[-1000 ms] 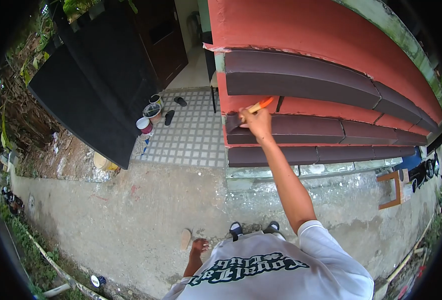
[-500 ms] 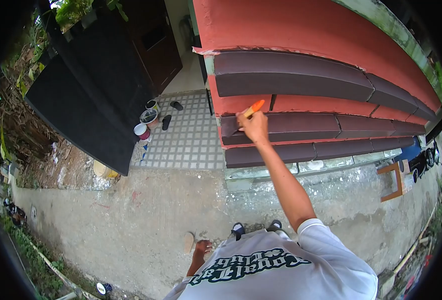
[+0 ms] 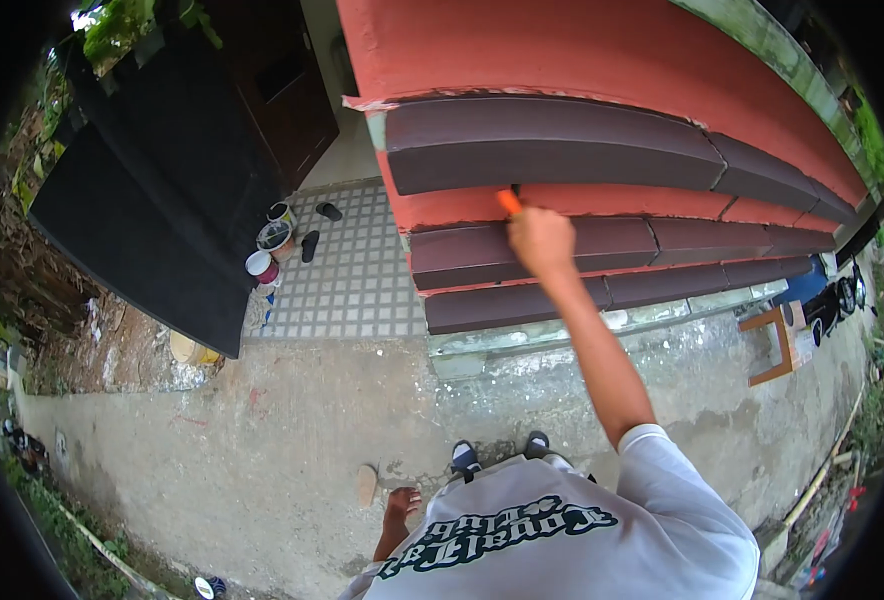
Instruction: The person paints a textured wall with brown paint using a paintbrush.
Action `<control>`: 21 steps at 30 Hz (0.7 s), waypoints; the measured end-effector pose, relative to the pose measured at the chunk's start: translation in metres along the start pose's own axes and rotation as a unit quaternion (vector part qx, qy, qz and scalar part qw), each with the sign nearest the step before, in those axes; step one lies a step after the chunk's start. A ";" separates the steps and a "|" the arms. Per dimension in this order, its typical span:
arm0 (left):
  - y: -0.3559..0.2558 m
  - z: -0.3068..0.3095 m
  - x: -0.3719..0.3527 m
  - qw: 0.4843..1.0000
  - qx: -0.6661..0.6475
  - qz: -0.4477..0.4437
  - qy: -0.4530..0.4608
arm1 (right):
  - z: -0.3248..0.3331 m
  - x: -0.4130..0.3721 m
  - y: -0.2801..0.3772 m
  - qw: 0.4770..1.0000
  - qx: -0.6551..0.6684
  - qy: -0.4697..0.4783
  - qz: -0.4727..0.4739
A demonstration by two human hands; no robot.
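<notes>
**Who's where out front: wall right, door left**

Okay, so the wall (image 3: 582, 55) takes up the right side, three ledges (image 3: 552, 165) stacked along it. Right hand (image 3: 544, 240) is over the middle one, brush (image 3: 509, 201) in it. Left of the wall there's a tiled floor (image 3: 347, 290) with the door (image 3: 280, 95) behind. Buckets (image 3: 261, 264) line up on the tiles between the big panel (image 3: 137, 235) and two slippers (image 3: 310, 246). Far right, a frame (image 3: 774, 347) sits before a motorbike (image 3: 842, 303). Left hand (image 3: 403, 502) is low, just right of a lone sole (image 3: 367, 486) (random spot, lol) on the pavement (image 3: 302, 420).

Behind the right hand (image 3: 542, 240), most of the orange-ended tool (image 3: 509, 201) is hidden, its working end included.
</notes>
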State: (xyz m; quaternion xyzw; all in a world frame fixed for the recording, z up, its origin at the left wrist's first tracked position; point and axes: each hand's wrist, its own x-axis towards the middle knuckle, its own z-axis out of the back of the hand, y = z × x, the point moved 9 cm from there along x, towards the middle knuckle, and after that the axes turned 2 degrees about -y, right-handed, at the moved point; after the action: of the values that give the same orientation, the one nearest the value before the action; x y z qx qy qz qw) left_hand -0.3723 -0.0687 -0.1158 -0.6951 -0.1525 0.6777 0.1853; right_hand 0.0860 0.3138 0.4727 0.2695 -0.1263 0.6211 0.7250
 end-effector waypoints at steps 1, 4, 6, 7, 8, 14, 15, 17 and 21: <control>-0.001 -0.001 0.005 0.999 0.004 -0.030 0.020 | -0.008 -0.002 0.023 1.000 0.026 0.002 -0.009; 0.007 -0.007 0.022 0.999 0.002 0.029 0.023 | -0.024 -0.003 0.072 0.985 0.170 0.034 -0.018; -0.006 -0.017 0.008 1.000 0.000 0.015 0.001 | -0.032 -0.007 0.080 0.930 0.360 0.059 -0.047; -0.015 -0.021 -0.001 1.000 -0.001 0.008 -0.010 | -0.039 -0.008 0.075 0.923 0.368 0.095 -0.065; -0.026 -0.026 -0.010 1.000 0.002 0.010 -0.020 | -0.038 -0.008 0.061 0.922 0.371 0.083 -0.074; -0.049 -0.062 -0.022 0.999 0.027 0.018 -0.044 | -0.021 -0.011 -0.112 0.934 0.335 0.036 -0.117; -0.047 -0.067 -0.020 0.998 0.040 0.027 -0.041 | -0.012 -0.014 -0.146 0.924 0.347 0.038 -0.157; -0.047 -0.080 -0.014 0.996 0.067 0.042 -0.033 | 0.019 -0.012 -0.201 0.956 0.260 0.004 -0.134; -0.054 -0.107 -0.007 0.996 0.079 0.037 -0.031 | 0.080 -0.005 -0.242 0.992 0.032 -0.030 -0.121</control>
State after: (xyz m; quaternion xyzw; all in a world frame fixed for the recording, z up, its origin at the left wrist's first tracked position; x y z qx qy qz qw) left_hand -0.2635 -0.0292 -0.0831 -0.6622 -0.0785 0.7152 0.2094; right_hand 0.3313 0.2456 0.4793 0.3243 -0.0942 0.5242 0.7818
